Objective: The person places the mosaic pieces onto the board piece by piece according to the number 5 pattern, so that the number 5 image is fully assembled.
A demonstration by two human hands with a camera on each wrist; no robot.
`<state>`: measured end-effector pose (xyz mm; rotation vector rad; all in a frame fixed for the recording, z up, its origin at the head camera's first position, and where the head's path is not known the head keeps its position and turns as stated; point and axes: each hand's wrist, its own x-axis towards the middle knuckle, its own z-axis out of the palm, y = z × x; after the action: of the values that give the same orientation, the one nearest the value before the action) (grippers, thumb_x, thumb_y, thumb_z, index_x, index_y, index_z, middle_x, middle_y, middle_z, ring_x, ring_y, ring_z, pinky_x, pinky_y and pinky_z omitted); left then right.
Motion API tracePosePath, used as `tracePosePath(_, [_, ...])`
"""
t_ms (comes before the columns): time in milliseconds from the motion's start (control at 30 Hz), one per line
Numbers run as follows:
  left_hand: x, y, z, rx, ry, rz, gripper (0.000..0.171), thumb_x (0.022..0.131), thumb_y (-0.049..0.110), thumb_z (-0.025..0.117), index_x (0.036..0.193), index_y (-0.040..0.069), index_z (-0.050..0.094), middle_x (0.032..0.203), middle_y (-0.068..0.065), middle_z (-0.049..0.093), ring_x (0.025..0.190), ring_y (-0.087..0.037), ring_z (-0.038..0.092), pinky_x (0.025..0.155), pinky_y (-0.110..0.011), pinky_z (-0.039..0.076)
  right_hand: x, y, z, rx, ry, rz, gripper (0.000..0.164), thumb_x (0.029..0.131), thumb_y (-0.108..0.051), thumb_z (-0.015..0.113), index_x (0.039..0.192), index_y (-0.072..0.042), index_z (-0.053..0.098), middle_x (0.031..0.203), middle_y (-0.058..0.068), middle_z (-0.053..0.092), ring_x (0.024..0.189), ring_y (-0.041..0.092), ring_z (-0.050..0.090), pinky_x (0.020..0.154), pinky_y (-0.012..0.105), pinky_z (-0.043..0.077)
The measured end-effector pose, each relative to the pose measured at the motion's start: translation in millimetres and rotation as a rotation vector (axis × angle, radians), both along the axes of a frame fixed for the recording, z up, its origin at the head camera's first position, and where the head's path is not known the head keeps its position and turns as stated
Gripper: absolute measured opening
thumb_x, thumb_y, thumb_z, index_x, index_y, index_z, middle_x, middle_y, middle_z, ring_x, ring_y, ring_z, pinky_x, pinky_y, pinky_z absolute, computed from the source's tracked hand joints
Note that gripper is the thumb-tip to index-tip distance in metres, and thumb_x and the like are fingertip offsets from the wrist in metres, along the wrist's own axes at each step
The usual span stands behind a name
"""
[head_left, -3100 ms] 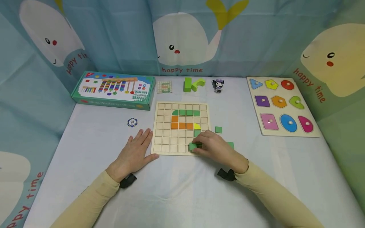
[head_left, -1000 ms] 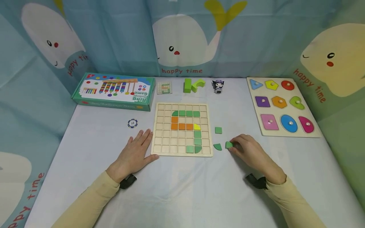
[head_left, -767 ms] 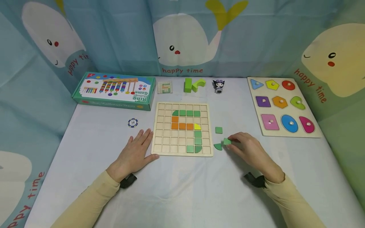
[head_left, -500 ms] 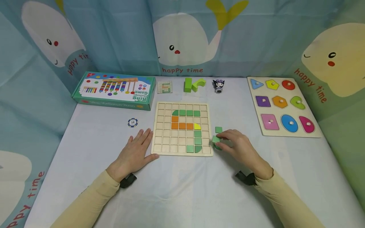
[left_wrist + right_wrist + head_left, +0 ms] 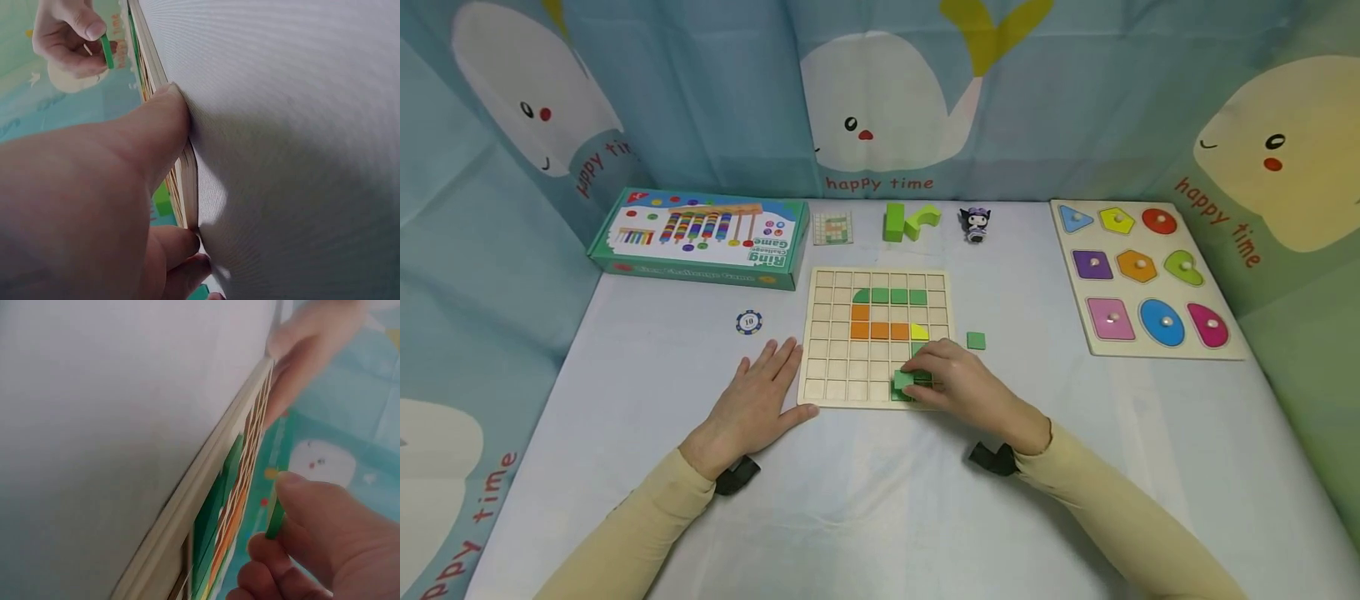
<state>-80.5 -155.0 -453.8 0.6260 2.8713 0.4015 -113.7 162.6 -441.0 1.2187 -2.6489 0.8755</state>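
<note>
My right hand (image 5: 966,387) pinches a green square tile (image 5: 902,381) between thumb and fingers, over the lower right of the wooden grid board (image 5: 838,369). In the right wrist view that tile (image 5: 275,517) is edge-on, lifted off the board. Another green tile shows partly beneath it in the bottom row. Green, orange (image 5: 880,332) and yellow (image 5: 919,332) tiles fill some cells, while the hand covers several lower right ones. Beside the board's left edge my left hand (image 5: 748,404) lies flat, fingertips and thumb against the rim, as the left wrist view also shows.
One loose green square tile (image 5: 976,341) lies right of the board. Behind stand a green game box (image 5: 700,242), a small pattern card (image 5: 832,228), light green blocks (image 5: 894,222) and a figurine (image 5: 975,225). A chip (image 5: 748,322) lies left, a shape puzzle (image 5: 1108,275) right.
My right hand has placed one green tile in the bottom row, picked up another from the table at right and carried it left over the board. My left hand has stayed still.
</note>
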Motion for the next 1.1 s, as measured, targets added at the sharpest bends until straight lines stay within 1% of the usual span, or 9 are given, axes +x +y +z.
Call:
tracePosePath(167, [-0.2,0,0.0,0.003,0.004,0.002,0.089,0.092,0.052,0.061,0.152,-0.004,0.027,0.158,-0.02,0.021,0.143,-0.04,0.017,0.105,-0.066,0.022,-1.4,-15,1.8,0.029,-0.026,0.028,0.021,0.081,-0.016,0.083,0.096,-0.006,0.072,0.095,-0.001,0.066,0.094,0.017,0.059,0.083,0.032,0.048])
tracePosePath(400, [-1.0,0,-1.4,-0.007,0.011,-0.003,0.089,0.092,0.053,0.061,0.152,-0.003,0.027,0.158,-0.019,0.021,0.143,-0.04,0.017,0.105,-0.065,0.022,-2.4,-27,-0.1,0.067,-0.032,0.071,0.018,0.082,-0.017,0.081,0.094,-0.006,0.073,0.094,-0.001,0.065,0.09,0.017,0.059,0.081,0.03,0.048])
tracePosePath(633, [-1.0,0,-0.8,-0.014,0.011,-0.006,0.089,0.092,0.052,0.061,0.152,-0.004,0.027,0.158,-0.02,0.021,0.143,-0.04,0.017,0.105,-0.065,0.023,-2.1,-31,-4.0,0.085,-0.044,0.089,0.019,0.082,-0.018,0.081,0.095,-0.006,0.073,0.094,-0.001,0.066,0.09,0.017,0.058,0.082,0.029,0.047])
tracePosePath(833, [-1.0,-1,-0.7,-0.017,0.011,-0.01,0.088,0.093,0.052,0.061,0.152,-0.003,0.027,0.158,-0.02,0.021,0.143,-0.04,0.017,0.105,-0.065,0.023,-1.9,-33,-5.9,0.07,-0.013,0.111,0.017,0.081,-0.015,0.082,0.091,-0.007,0.072,0.092,-0.001,0.066,0.089,0.018,0.055,0.081,0.028,0.046])
tracePosePath(967, [-1.1,-1,-1.0,-0.017,0.008,-0.008,0.089,0.092,0.053,0.061,0.152,-0.003,0.027,0.158,-0.019,0.02,0.144,-0.039,0.016,0.105,-0.065,0.023,-2.2,-34,-7.0,0.059,0.033,0.125,0.015,0.08,-0.015,0.083,0.086,-0.008,0.072,0.09,-0.001,0.065,0.088,0.018,0.055,0.081,0.03,0.044])
tracePosePath(1100, [-1.0,0,-1.1,-0.015,-0.004,-0.004,0.089,0.092,0.053,0.061,0.152,-0.003,0.026,0.158,-0.019,0.02,0.144,-0.039,0.016,0.105,-0.065,0.022,-2.1,-30,-7.2,0.046,0.072,0.127,0.011,0.082,-0.013,0.081,0.088,-0.008,0.074,0.093,0.001,0.065,0.09,0.02,0.056,0.083,0.034,0.044])
